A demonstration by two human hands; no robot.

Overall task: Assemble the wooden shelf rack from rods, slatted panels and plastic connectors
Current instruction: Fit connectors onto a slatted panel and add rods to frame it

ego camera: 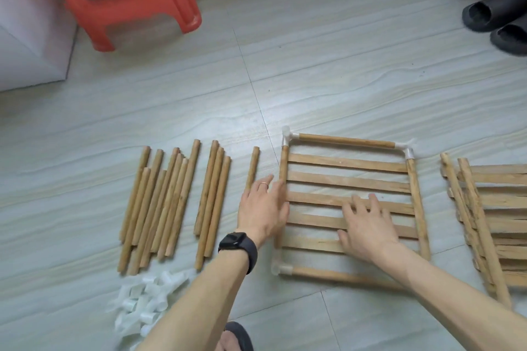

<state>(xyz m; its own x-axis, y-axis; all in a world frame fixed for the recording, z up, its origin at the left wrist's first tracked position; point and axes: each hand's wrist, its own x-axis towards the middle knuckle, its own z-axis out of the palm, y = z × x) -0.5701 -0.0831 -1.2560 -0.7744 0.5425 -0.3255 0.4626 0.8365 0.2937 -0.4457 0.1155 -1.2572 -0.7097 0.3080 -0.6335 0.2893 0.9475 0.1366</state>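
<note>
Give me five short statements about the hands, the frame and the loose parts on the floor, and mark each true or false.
1. The right hand lies flat on the slats of the frame. True.
2. The left hand wears a watch at the wrist. True.
3. The loose rods lie to the right of the frame. False: they lie to its left.
4. The pile of white connectors sits on the red stool. False: it is on the floor, near the rods.
5. More slatted panels are stacked at the right edge. True.
</note>
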